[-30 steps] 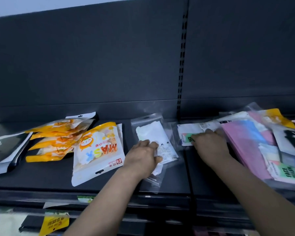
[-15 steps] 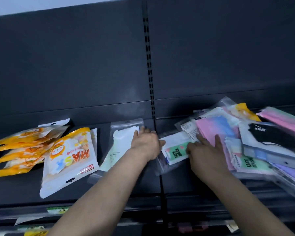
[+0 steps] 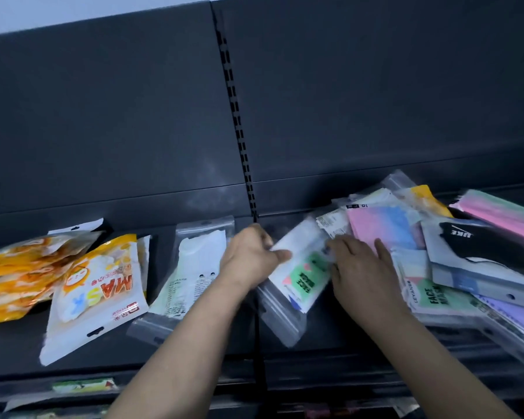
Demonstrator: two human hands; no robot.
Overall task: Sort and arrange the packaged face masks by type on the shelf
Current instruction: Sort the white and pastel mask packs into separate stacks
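Sorting is judged partly done. On the shelf (image 3: pixel 194 343), orange packs (image 3: pixel 22 267) and a white MASK pack (image 3: pixel 97 294) lie grouped at 9 o'clock, with a clear pouch (image 3: pixel 191 273) beside them. The left hand (image 3: pixel 251 261) pinches a green-label FACE MASK pouch (image 3: pixel 300 276) at centre. The right hand (image 3: pixel 363 273), fingers spread, rests on the unsorted heap (image 3: pixel 472 252) at 3 o'clock.

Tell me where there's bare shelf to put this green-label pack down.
Bare shelf lies at the front left, below the orange packs and left of the white MASK pack. A narrower strip lies between that pack and the clear pack. The right side is crowded: an overlapping pile under the right hand.
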